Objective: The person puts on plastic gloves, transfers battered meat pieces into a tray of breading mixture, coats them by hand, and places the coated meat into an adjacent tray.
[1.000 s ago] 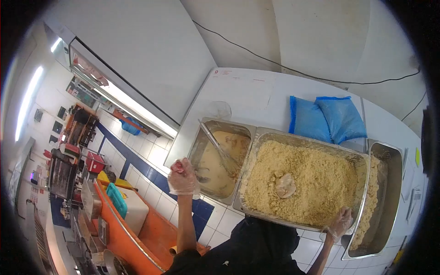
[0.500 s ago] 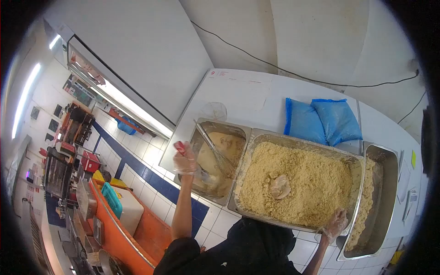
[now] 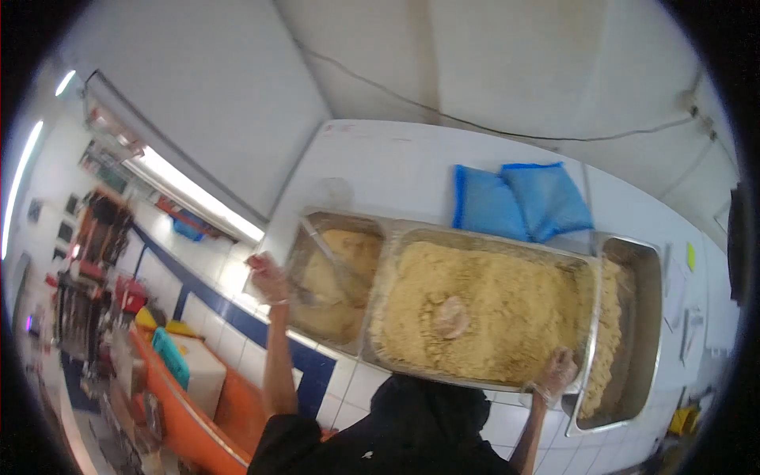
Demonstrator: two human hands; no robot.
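My left hand (image 3: 267, 279), in a clear plastic glove, is raised beside the left edge of a steel pan of pale batter (image 3: 336, 252). Its fingers are closed around something red and blurred. A whisk (image 3: 339, 265) leans in that pan. My right hand (image 3: 559, 370), gloved as well, is at the near right corner of a large steel tray (image 3: 483, 231) filled with yellowish crumbs (image 3: 507, 309). The right fingers are curled in over the crumbs; whatever they hold is hidden. A pale, raw-looking piece of meat (image 3: 451, 317) lies partly sunk in the crumbs.
Two blue bags (image 3: 518, 204) lie behind the tray on the white table (image 3: 396, 166). A narrower steel pan (image 3: 633, 317) with crumbs along one side adjoins on the right. An orange cart (image 3: 190, 404) with a white box (image 3: 198, 368) stands at lower left.
The whole view has shifted, so everything appears further left and blurrier. My right hand's fingers look more curled in; the left hand stays raised beside the batter pan.
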